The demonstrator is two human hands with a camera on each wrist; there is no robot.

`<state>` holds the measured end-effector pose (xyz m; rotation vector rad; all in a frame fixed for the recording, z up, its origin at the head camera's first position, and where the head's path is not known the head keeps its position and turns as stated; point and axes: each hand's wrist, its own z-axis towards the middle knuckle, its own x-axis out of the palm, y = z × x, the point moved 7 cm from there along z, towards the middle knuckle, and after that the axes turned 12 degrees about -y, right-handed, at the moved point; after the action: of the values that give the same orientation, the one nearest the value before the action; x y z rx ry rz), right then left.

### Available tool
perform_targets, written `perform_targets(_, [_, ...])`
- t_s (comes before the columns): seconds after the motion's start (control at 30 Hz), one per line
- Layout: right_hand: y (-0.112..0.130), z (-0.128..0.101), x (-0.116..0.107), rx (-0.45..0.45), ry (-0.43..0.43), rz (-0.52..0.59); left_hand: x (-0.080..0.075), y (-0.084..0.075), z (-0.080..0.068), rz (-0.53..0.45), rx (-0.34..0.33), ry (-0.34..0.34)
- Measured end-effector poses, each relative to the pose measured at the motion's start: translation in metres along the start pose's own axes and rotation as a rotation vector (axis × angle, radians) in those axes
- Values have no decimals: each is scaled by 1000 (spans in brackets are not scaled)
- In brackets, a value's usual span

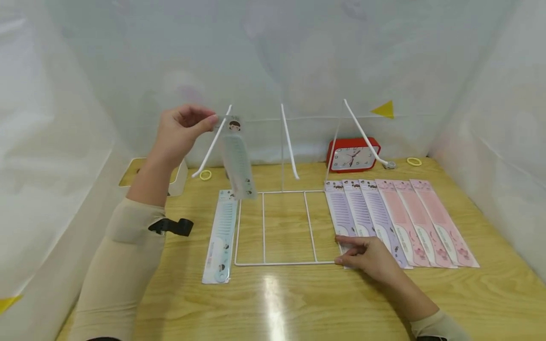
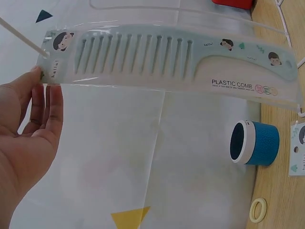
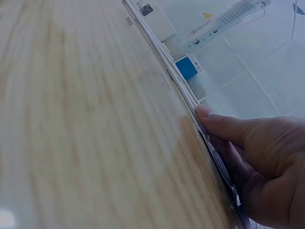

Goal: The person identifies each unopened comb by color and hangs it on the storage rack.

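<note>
In the head view, your left hand (image 1: pixel 181 130) pinches the top corner of a packaged green comb (image 1: pixel 238 158), holding it above the desk (image 1: pixel 239 308), nearer the back edge than the front. Your right hand (image 1: pixel 371 258) pinches the white wire rack (image 1: pixel 277 264) at its front right corner, beside a purple comb (image 1: pixel 341 206). In the left wrist view, one rack arm's tip meets the packet's hole, just beside your thumb. In the right wrist view, your thumb touches the rack's wire, with your other fingers curled below.

The wood-grained table (image 1: pixel 341 303) has a glossy sheen. The left comb (image 2: pixel 209 45) is plastic inside a clear, shiny wrapper (image 2: pixel 181 85). The central rack (image 1: pixel 290 263) looks smooth and coated; the far-left blue cylinder (image 2: pixel 264 143) looks textured.
</note>
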<state>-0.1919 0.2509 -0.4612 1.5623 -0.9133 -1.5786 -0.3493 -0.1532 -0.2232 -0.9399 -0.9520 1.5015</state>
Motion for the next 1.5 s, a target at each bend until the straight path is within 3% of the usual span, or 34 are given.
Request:
perform_targets(0.3, [1,-2,-4,-21,-21,-27,4,1,1,120,46,13])
perform_targets(0.47, [-4,-5,-7,-11,-30,-56,1,14,-5,152,37,46])
perform_targets(0.57, [-4,-6,-9,-18,-29,-57,-6,36,-12,240,17,83])
perform_targets(0.7, [-3,-6,-12,-29,-32,-57,-13,79,-26,338,-40,170])
perform_targets(0.87, [-4,-6,-11,-1,-12,-62,-16,134,-49,296,-155,307])
perform_targets(1.0, [-4,-7,-10,21,-2,-62,-13,166,-63,254,-220,375])
perform_targets(1.3, [-4,-8,-10,32,-17,-74,2,208,-81,239,-358,488])
perform_targets(1.4, [-3,-8,-11,39,-19,-80,5,215,-81,298,-313,494])
perform_targets(1.5, [-3,-8,-10,44,-20,-69,6,217,-78,350,-272,456])
